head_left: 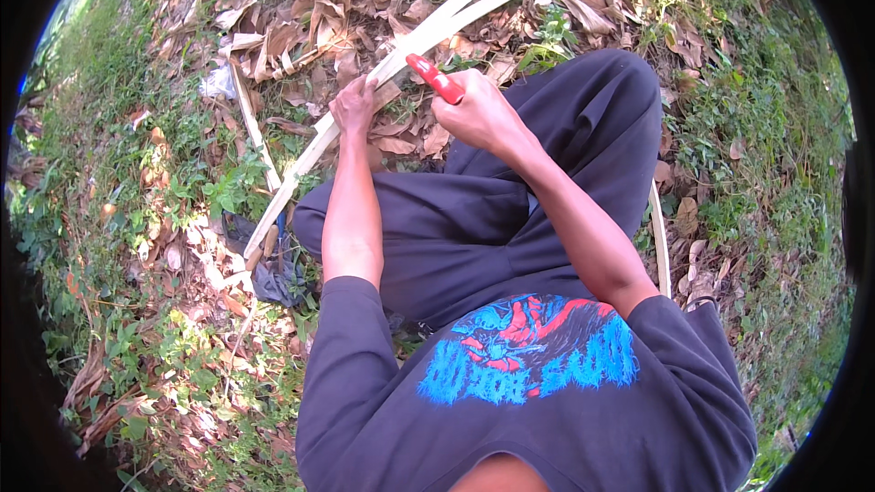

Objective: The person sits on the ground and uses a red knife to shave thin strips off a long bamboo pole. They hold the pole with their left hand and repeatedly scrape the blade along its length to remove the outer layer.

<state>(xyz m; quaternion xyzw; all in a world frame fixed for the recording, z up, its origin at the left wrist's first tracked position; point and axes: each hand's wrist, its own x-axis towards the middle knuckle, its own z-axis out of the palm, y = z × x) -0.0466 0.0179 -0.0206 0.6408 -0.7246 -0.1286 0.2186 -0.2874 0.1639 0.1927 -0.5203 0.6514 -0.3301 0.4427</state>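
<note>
Left hand (354, 105) grips strip (428, 36), right hand (478, 114) beside it

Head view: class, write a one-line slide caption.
Left hand grips a pale strip; right hand holds a red-handled tool against it.

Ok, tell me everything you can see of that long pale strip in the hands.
The pale bamboo strip is long, thin and flat, looks like split bamboo, and bows in a shallow curve. It runs from the leaf litter at lower left up to the top right, where a second strip lies alongside. The left hand grips it midway; the right hand holds a red-handled knife against it.
</note>
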